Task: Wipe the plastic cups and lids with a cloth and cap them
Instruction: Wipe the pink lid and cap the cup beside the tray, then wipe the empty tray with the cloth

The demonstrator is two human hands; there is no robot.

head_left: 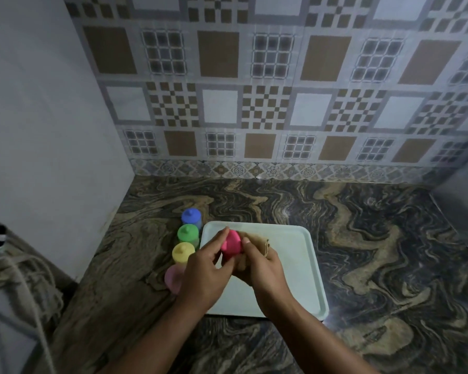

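The left hand pinches the far edge of the pink lid between fingertips and thumb; the right hand grips the brown cloth and presses it against the lid's right side. Both hands hold the lid above the pale tray, roughly over its left half.

Just left of the tray, four cups stand in a row on the tabletop, running from far to near: the blue cup, green cup and yellow cup carry lids; the pink cup, nearest, appears open, and the left hand partly hides it.

Risks, as judged:
- The lid is held at its rim only. Strong wiping pressure from the cloth could twist it out of the pinch and drop it onto the tray.
- The left wrist sits close over the pink cup. A sideways move could topple it or push it into the yellow cup.
- Capping requires alignment; a tilted lid could seat unevenly.
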